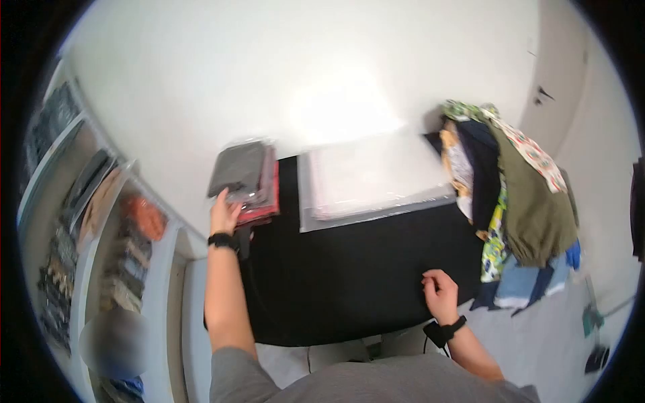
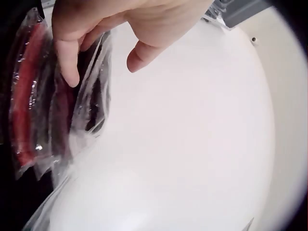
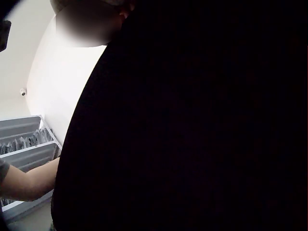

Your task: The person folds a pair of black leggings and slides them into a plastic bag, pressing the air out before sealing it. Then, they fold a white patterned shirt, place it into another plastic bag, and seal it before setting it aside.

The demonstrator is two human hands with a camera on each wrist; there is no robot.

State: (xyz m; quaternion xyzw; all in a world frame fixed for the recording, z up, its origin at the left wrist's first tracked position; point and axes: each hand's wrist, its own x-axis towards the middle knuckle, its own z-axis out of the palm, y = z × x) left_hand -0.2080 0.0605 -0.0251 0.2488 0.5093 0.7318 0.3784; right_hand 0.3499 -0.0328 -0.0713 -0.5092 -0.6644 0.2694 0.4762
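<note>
My left hand is at the near edge of a stack of folded garments in clear plastic bags, with a dark grey packet on top and red ones lower down. In the left wrist view the fingers lie against the bagged edges, while the thumb stands apart from them. Over the right front part of the black-covered table, my right hand hangs loosely curled and holds nothing. Only dark cloth fills most of the right wrist view.
Flat clear plastic bags lie in a pile at the table's middle back. A heap of loose clothes drapes over the right end. Shelves with bagged garments stand on the left, and a white wall rises behind.
</note>
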